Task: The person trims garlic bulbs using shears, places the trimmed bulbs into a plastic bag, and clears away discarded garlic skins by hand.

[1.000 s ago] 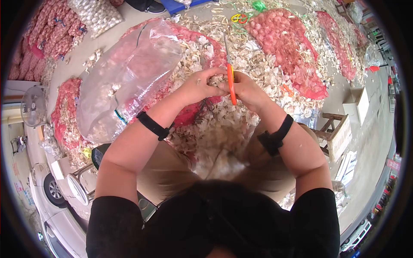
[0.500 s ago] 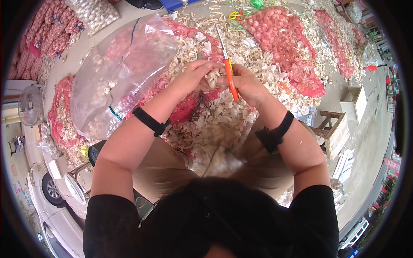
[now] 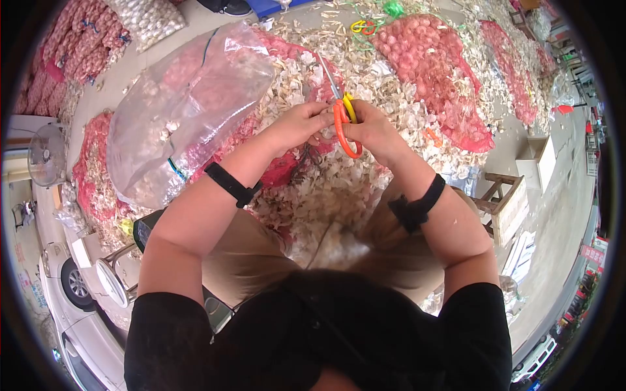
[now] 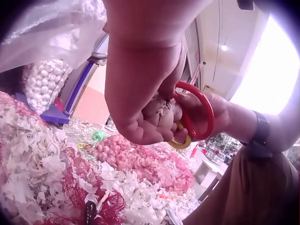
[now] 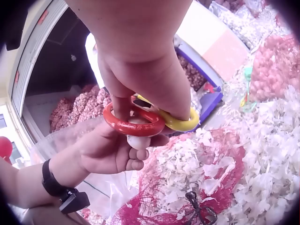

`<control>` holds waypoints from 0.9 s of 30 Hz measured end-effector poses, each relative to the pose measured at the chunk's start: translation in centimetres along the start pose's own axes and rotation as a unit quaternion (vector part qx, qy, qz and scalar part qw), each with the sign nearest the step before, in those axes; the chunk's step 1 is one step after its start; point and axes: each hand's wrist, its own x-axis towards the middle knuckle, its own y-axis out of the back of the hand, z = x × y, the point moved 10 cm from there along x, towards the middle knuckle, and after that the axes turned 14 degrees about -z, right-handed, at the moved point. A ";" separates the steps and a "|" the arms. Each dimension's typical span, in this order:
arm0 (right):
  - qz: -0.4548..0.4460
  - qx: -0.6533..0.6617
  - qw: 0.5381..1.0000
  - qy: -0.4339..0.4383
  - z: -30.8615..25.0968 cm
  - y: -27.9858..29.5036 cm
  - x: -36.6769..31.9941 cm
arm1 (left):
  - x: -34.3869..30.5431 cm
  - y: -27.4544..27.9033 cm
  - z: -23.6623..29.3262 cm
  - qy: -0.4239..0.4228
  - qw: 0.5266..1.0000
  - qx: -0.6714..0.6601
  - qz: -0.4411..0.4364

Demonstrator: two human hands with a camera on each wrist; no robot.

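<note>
My left hand (image 3: pixel 295 128) grips a garlic bulb (image 4: pixel 161 117), its cut or root side showing in the left wrist view with the fingers wrapped beneath. In the right wrist view the pale bulb (image 5: pixel 139 142) peeks out below the scissors' red handle loop. My right hand (image 3: pixel 377 135) holds the scissors (image 3: pixel 338 125), with one red-orange and one yellow loop. Their blades point away from me and slightly left. Both hands meet over the pile of peelings, and fingers and handles hide the bulb in the head view.
Garlic skins (image 3: pixel 365 78) cover the floor ahead. A red net sack of garlic (image 3: pixel 424 72) lies at the right, a large clear plastic bag (image 3: pixel 189 111) at the left. Another pair of scissors (image 3: pixel 362 27) lies farther off. A wooden stool (image 3: pixel 505 202) stands right of my knee.
The scissors have turned, blades swinging leftward and the orange loop opening toward the camera. The bulb, visible between the hands half a second ago, is now covered in the head view.
</note>
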 end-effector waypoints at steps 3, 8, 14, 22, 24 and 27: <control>-0.013 0.120 0.993 -0.001 0.8 -0.2 0.3 | -0.2 0.1 0.7 -0.029 0.999 0.040 0.011; -0.002 0.190 0.982 0.020 0.3 0.2 0.0 | 0.0 0.6 1.4 -0.078 0.994 0.073 -0.014; 0.018 0.156 0.986 0.064 -0.7 0.8 -0.1 | -0.2 1.2 2.1 -0.143 0.988 0.039 0.043; 0.005 0.233 0.972 0.017 -0.7 0.3 -0.5 | -2.6 0.9 5.6 -0.173 0.943 0.236 0.159; -0.010 0.225 0.974 0.012 -0.6 0.1 -0.4 | -3.4 -0.2 7.2 -0.210 0.887 0.362 0.195; -0.016 0.221 0.975 0.027 -0.9 -0.1 -0.3 | -3.1 0.3 6.4 -0.172 0.919 0.301 0.189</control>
